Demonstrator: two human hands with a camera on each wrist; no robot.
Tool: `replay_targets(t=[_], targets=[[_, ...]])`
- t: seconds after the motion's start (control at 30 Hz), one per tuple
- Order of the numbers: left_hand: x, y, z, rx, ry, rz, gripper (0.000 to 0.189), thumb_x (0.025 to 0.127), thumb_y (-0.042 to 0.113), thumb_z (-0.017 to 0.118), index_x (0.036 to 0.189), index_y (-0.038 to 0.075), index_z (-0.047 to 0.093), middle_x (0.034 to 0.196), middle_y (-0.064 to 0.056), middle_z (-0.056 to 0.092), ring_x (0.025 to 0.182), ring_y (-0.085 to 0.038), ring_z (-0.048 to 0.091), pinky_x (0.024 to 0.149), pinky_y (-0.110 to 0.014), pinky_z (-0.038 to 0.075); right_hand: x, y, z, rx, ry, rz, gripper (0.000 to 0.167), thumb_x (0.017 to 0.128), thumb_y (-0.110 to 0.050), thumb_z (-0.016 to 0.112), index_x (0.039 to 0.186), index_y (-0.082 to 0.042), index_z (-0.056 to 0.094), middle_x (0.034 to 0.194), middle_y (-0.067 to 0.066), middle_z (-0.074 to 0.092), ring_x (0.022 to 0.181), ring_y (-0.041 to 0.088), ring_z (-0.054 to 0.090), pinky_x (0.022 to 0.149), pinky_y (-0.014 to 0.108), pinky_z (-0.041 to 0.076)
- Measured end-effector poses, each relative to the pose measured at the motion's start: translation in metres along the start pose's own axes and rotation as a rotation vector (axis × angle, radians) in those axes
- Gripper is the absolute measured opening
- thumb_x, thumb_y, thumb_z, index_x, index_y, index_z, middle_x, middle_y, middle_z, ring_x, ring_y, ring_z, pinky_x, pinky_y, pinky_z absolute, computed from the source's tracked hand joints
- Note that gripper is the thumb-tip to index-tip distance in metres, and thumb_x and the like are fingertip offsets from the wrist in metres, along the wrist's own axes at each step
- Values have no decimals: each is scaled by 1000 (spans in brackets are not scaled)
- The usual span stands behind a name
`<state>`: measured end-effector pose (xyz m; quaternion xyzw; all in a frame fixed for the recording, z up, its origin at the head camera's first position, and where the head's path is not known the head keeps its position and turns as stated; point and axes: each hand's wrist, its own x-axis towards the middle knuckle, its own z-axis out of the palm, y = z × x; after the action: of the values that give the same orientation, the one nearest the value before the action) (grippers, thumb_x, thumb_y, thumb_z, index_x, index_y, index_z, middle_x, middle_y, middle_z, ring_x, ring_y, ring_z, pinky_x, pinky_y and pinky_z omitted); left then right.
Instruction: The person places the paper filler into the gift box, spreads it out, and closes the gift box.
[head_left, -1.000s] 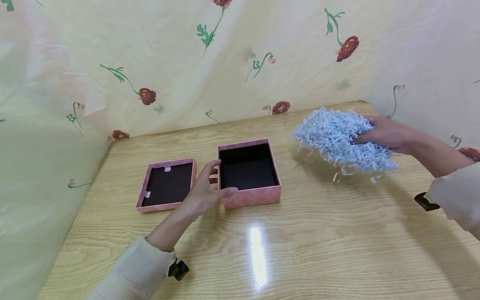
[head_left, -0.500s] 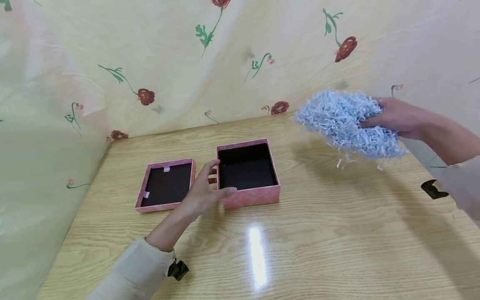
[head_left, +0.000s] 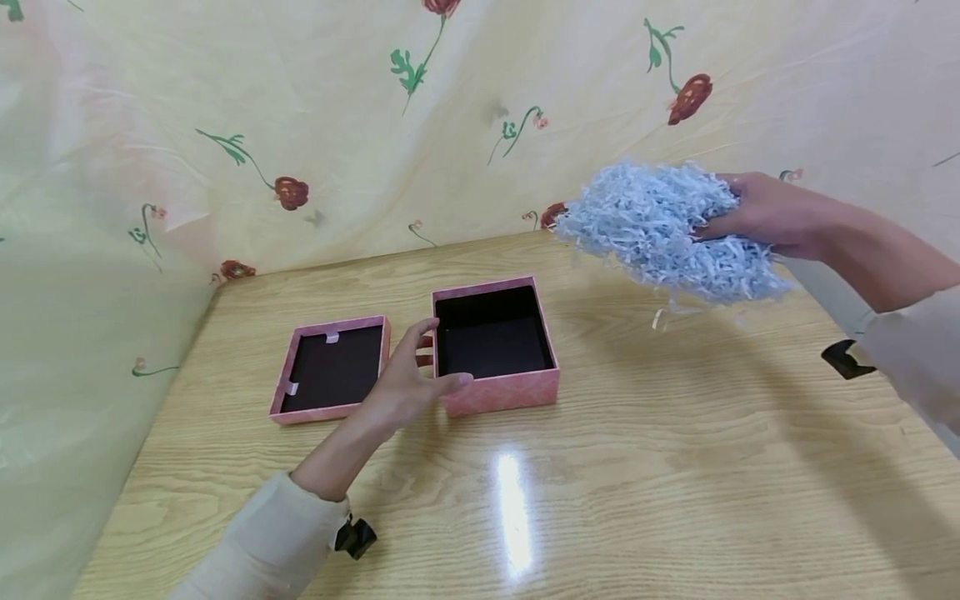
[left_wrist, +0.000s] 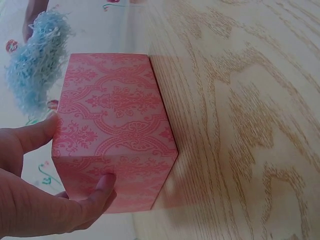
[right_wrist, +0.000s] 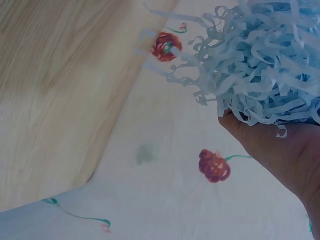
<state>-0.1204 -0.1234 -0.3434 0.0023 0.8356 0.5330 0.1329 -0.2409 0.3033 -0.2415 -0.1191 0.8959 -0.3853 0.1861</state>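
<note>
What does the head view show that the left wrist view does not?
Only the head view shows the lid lying open side up left of the box, the box's dark empty inside, and the right hand gripping the shreds above the table, right of the box. Only the left wrist view shows the damask pattern on the box's outer wall and the left thumb pressed on that wall. Both show the pink box on the table, the left hand holding its corner, and the blue shreds.
</note>
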Motion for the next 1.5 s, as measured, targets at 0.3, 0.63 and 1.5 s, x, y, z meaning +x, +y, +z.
replay_targets(t=[0.3, 0.63, 1.5], targets=[[0, -1, -1, -8, 5, 0, 88, 79, 17, 81, 149, 22, 27, 146, -14, 32, 129, -34, 39, 96, -48, 46, 10, -26, 22, 94, -62, -19, 73, 89, -14, 69, 150, -12, 27, 131, 4, 51, 103, 12, 59, 81, 28, 54], [-1, 0, 0, -2, 6, 8, 90, 79, 17, 81, 150, 20, 26, 146, -14, 33, 129, -34, 40, 95, -47, 47, 18, -48, 46, 93, -96, -91, 64, 87, -8, 70, 144, -11, 39, 126, 7, 56, 102, 16, 60, 83, 27, 52], [-2, -2, 0, -21, -1, 26, 89, 81, 15, 79, 151, 17, 24, 147, -14, 32, 128, -35, 39, 96, -49, 45, 60, -104, 114, -94, -137, -235, 77, 81, -9, 76, 148, -8, 37, 146, 13, 38, 131, 29, 36, 103, 47, 38]])
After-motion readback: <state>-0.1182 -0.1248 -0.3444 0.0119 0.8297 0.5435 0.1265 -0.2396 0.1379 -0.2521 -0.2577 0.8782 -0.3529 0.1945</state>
